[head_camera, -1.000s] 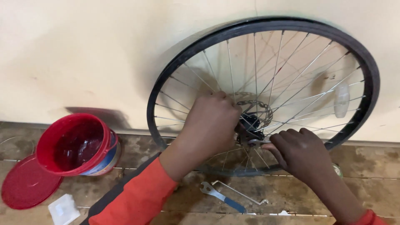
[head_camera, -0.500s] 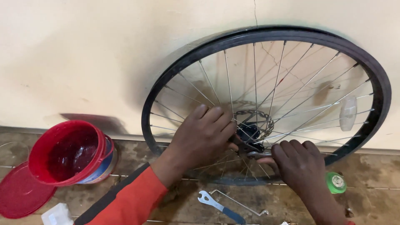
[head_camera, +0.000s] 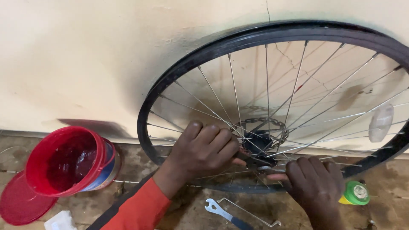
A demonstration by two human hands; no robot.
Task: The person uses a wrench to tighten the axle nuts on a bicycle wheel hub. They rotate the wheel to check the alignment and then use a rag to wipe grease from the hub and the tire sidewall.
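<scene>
A black bicycle wheel (head_camera: 204,55) with thin silver spokes leans upright against a cream wall. Its dark hub (head_camera: 258,142) with a toothed ring sits low in the middle. My left hand (head_camera: 203,151), in an orange sleeve, is curled with its fingertips pinching a small dark part at the hub's left side. Just below the hub and to its right, my right hand (head_camera: 316,184) has its fingers closed against the axle end. What the right hand grips is hidden by its fingers.
A red plastic bucket (head_camera: 68,159) leans on its side at the left, its red lid (head_camera: 21,204) on the floor beside it. A flat spanner (head_camera: 221,211) and a bent wire lie on the stone floor below the wheel. A small green-capped bottle (head_camera: 354,192) stands at the right.
The view has shifted closer and rightward, so the wheel fills more of the frame. Both hands stay at the hub, the right one now lower beneath it.
</scene>
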